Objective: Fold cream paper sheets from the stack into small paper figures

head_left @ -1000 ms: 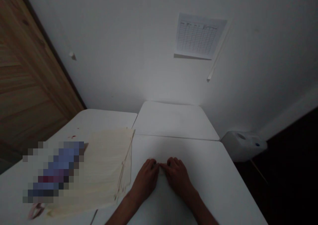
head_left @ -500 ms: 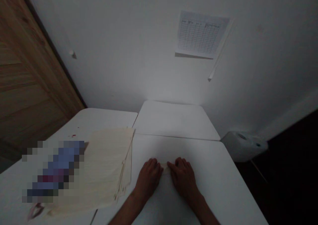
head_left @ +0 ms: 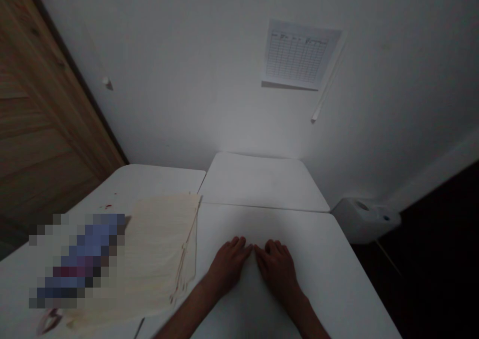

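Observation:
Both hands rest close together over the white tabletop (head_left: 224,219), their index fingertips almost meeting. My left hand (head_left: 229,263) has its fingers curled down in a pinch. My right hand (head_left: 277,265) is likewise bent and closed, index finger pointing inward. Whatever the fingertips press on is hidden or too small and dark to name. To the left of my left hand lies a stack of thin cream sheets (head_left: 160,249), their right edges uneven. A blurred-out blue object (head_left: 86,251) overlaps the stack's left side.
A loop-like reddish item (head_left: 50,320) lies at the lower left. Beyond the tables rises a white wall with a printed grid sheet (head_left: 295,54) on it. A wooden door (head_left: 45,119) stands at left. Right of the table is a white box-like object (head_left: 364,221) with round openings.
My left index finger has moved right and forward toward my right one. The small pale strip seen between my hands no longer shows. The view has shifted slightly.

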`<state>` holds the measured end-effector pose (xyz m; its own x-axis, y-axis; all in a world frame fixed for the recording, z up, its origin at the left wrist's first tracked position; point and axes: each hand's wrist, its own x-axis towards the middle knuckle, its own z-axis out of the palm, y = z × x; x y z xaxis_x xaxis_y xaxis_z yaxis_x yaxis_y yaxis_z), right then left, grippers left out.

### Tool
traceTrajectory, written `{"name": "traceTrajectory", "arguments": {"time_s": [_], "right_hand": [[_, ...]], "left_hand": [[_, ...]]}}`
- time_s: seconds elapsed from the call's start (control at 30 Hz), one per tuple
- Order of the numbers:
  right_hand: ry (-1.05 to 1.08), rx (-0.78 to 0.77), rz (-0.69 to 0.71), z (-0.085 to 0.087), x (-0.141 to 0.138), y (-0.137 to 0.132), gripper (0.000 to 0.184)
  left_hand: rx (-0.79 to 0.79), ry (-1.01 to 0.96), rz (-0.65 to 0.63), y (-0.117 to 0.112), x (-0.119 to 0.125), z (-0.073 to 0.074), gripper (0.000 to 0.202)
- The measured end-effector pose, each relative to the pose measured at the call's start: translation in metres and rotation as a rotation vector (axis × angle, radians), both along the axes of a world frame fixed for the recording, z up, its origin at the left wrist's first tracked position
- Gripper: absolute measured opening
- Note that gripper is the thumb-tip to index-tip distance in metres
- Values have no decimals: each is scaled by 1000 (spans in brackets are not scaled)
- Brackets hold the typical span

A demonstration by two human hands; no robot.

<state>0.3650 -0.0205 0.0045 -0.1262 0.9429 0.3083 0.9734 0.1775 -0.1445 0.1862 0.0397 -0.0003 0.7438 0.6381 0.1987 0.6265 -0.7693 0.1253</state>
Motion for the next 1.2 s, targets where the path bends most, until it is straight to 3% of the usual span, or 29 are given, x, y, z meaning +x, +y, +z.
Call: {"name": "traceTrajectory", "arguments": {"time_s": [0.27,0.5,0.63,0.77,0.87,0.97,1.2], "right_hand": [[-47,52,3,-3,12,-14,21],[-37,65,-47,-3,21,-31,18],[-9,78,-63,0,18,-22,20],[97,60,-51,6,6,-1,19],[166,-22,50,9,-5,13,16],[169,-87,88,10,-11,19,17],[93,-105,34,9,-14,17,20]], "left_hand": [[-65,53,14,1,1,-3,53],[-66,-17,38,1,1,-10,51],[-56,-116,59,-2,0,-6,44],[-61,-270,57,-2,-2,-2,24],[-66,-355,60,-2,-3,-3,20],[-52,-368,75,-4,-3,-4,21],[15,-266,208,-13,-8,-2,20]]}}
